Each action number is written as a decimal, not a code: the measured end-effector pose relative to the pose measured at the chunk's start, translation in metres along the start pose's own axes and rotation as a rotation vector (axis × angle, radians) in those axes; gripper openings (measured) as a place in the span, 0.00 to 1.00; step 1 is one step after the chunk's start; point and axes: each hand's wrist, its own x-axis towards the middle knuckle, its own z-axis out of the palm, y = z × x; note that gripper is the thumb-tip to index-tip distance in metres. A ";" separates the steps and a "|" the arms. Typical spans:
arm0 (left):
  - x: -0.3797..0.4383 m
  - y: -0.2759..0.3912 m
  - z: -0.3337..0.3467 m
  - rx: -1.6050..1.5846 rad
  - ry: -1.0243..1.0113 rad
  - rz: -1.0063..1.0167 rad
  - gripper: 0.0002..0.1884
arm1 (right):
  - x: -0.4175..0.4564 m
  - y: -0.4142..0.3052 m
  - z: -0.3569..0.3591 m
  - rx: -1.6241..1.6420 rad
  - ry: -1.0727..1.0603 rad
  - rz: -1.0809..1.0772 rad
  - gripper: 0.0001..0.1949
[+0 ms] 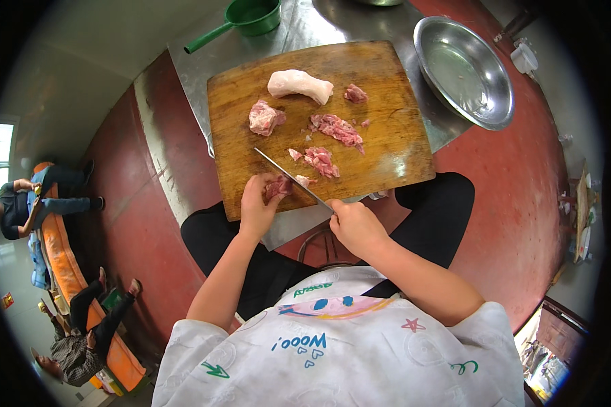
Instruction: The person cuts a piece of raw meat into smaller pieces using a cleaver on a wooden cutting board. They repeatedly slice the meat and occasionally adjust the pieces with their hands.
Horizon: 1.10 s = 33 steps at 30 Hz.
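My right hand point(357, 227) grips the handle of a kitchen knife, whose blade point(296, 179) slants up and left across the lower part of a wooden cutting board point(387, 66). With bent fingers my left hand point(258, 206) holds a dark red piece of meat point(278, 187) against the board, just left of the blade. Right of the blade lie a small pale scrap point(305, 180) and a pile of cut meat point(322, 162). Farther up are a longer pile of sliced meat point(337, 131), a pinkish chunk point(265, 118), a thick pale slab point(299, 85) and a small red lump point(356, 93).
The board rests on a metal table point(193, 71). A green plastic ladle point(252, 18) stands at the back left, and a steel basin point(461, 71) at the right overhangs the table's edge. Two people sit on an orange bench point(61, 244) far to the left.
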 end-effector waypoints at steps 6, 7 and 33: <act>-0.001 -0.008 0.007 -0.603 -0.007 -0.411 0.11 | 0.003 0.007 0.003 -0.022 0.075 -0.002 0.11; -0.003 -0.007 0.008 -0.356 0.036 -0.340 0.10 | 0.003 0.008 0.001 -0.045 0.083 0.008 0.12; -0.004 -0.030 0.024 0.317 0.241 0.512 0.12 | -0.004 -0.026 -0.050 -0.458 -0.101 -0.199 0.18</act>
